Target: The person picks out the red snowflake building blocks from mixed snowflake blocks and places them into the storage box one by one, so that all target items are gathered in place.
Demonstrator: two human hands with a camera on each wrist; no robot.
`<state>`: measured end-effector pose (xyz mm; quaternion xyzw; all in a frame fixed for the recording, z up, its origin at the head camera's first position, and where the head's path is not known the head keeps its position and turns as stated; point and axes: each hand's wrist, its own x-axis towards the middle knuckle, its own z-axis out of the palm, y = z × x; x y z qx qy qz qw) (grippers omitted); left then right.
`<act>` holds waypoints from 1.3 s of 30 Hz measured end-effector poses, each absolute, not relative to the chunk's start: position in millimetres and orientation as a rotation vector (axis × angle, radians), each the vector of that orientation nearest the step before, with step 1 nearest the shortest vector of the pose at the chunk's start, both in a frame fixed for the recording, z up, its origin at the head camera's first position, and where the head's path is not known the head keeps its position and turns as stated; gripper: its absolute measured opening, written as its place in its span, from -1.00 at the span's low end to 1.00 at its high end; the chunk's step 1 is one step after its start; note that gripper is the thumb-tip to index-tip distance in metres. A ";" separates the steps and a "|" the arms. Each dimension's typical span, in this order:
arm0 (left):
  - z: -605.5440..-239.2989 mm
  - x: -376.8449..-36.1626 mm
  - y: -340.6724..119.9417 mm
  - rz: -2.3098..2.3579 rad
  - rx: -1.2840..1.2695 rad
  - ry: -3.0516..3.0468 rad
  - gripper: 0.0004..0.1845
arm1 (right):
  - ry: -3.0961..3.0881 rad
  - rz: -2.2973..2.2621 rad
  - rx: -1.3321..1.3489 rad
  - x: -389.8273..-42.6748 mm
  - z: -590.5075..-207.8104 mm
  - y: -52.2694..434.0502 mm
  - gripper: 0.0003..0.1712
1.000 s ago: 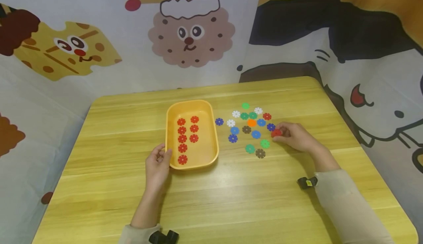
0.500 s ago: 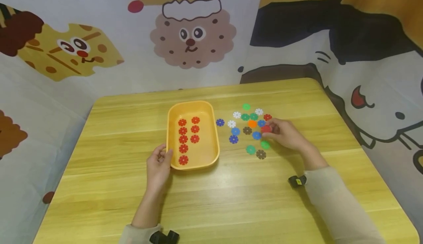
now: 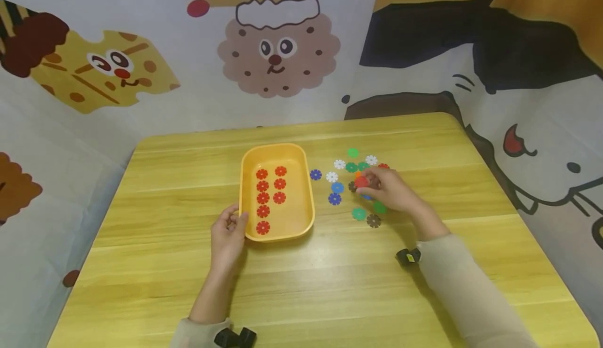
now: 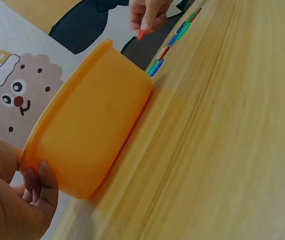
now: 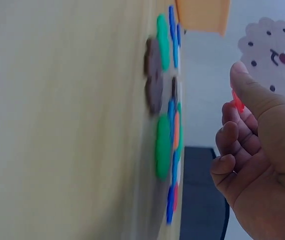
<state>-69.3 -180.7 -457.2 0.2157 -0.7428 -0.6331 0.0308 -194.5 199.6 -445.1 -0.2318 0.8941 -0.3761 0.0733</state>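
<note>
My right hand (image 3: 388,188) pinches a red snowflake disc (image 3: 361,181) between thumb and fingers, raised above the scattered discs. In the right wrist view the red disc (image 5: 237,101) shows as a thin edge by the thumb. My left hand (image 3: 228,235) grips the left rim of a yellow-orange plastic tray (image 3: 301,227), thumb over the edge near its front corner. The left wrist view shows the fingers curled against the wall of the tray (image 4: 90,117). Inside the tray lie several red snowflake discs (image 3: 263,198) in two columns.
Loose discs lie right of the tray, including a dark blue disc (image 3: 315,174) beside its rim, a white disc (image 3: 332,177), a teal disc (image 3: 359,213) and a brown disc (image 3: 373,221). A cartoon-printed cloth (image 3: 188,102) hangs behind the wooden table (image 3: 301,295).
My right hand has lifted the red disc and carried it left across the scattered discs toward the tray. My left hand keeps its grip on the tray's rim.
</note>
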 end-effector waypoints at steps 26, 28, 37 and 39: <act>-457.1 -68.9 -181.0 -1.959 0.624 -2.279 -0.64 | 2.560 -1.164 -0.965 -194.9 -425.7 107.9 -0.57; -456.1 -68.8 -180.8 -1.969 0.627 -2.277 -0.63 | 2.558 -1.185 -1.011 -194.7 -424.6 100.6 -0.60; -456.1 -69.1 -182.1 -1.979 0.620 -2.279 -0.62 | 2.514 -1.186 -1.125 -189.5 -417.3 67.6 -0.62; -456.2 -68.9 -182.3 -1.974 0.619 -2.276 -0.62 | 2.513 -1.137 -1.137 -188.4 -416.3 59.3 -0.56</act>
